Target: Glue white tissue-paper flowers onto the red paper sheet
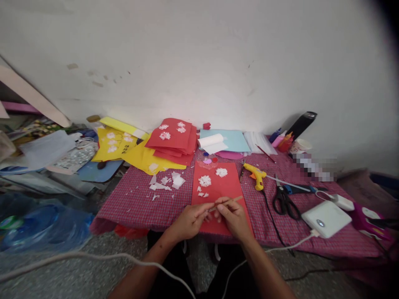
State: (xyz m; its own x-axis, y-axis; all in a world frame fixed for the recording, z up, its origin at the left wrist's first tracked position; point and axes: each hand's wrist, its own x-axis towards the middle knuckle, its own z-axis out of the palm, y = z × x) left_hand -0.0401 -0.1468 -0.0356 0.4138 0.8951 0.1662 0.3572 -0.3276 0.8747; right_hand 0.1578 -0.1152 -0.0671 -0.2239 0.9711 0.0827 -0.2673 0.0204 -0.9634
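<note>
Both my hands meet over the near part of a red paper sheet (pixel 218 187). My right hand (pixel 230 214) is closed round a thin tan wooden stick (pixel 237 199), which slants up to the right. At the stick's lower left end, the fingers of my left hand (pixel 192 220) are pinched together on it. Whether a scrap of paper is also between the fingertips is too small to tell. Two white paper blossoms (pixel 205 181) and a few small white paper pieces (pixel 202 193) lie on the red sheet, just beyond my hands.
Torn white paper (pixel 177 180) lies to the left, before stacked red sheets (pixel 170 135) and yellow sheets (pixel 143 155). On the right are a yellow glue gun (pixel 257 176), black scissors (pixel 285 201) and a white power bank (pixel 326 219). A white cable (pixel 124 255) crosses my arms' front.
</note>
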